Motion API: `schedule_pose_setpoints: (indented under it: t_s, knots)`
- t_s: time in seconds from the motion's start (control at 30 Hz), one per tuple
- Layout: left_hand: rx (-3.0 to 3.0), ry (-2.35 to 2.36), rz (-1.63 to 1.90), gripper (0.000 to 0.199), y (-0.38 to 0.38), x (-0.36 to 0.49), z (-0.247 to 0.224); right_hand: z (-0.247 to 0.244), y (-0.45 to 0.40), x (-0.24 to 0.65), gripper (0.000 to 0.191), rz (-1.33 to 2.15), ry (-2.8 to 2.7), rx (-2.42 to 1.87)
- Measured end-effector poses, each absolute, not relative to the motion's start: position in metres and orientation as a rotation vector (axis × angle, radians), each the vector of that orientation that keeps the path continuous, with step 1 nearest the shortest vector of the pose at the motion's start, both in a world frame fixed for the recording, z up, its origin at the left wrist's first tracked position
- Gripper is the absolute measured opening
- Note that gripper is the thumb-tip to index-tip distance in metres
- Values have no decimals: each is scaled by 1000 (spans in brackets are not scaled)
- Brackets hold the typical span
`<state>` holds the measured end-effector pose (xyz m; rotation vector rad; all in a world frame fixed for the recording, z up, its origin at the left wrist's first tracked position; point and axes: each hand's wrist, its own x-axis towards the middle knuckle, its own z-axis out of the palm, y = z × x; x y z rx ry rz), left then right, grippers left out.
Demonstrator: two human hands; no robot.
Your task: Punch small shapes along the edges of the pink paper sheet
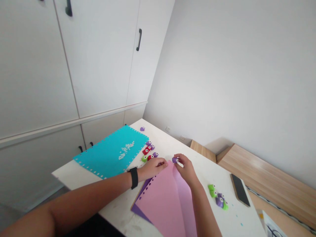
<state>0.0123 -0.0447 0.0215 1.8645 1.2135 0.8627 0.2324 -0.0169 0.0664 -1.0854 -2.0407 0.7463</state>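
Observation:
My right hand (pixel 184 168) grips a small purple craft punch (pixel 175 160) with a round white button, at the far corner of a pink paper sheet (pixel 160 204). Fingers curled, my left hand (pixel 154 167) pinches the sheet's far edge just left of the punch. Small dark cut-outs run along the left edge of the pink paper. Beneath it a purple sheet (pixel 142 212) shows. Beyond my left hand sits a cluster of punches, among them a red one (pixel 145 150), a green one (pixel 144 158) and a purple one (pixel 155 154).
A teal sheet (pixel 106 151) with punched edges lies at the left, bearing a pile of white paper bits (pixel 126 150). Several green and purple punches (pixel 219 201) and a dark phone (pixel 240 190) are on the table's right. One purple punch (pixel 142 128) sits near the far corner.

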Motion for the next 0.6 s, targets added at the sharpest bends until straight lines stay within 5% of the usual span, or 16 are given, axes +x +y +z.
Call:
schedule_pose_setpoints:
  t_s: [0.6]
  knots:
    - [1651, 1064, 1071, 47, -45, 9, 10, 92, -26, 219, 40, 528, -2298, -1010]
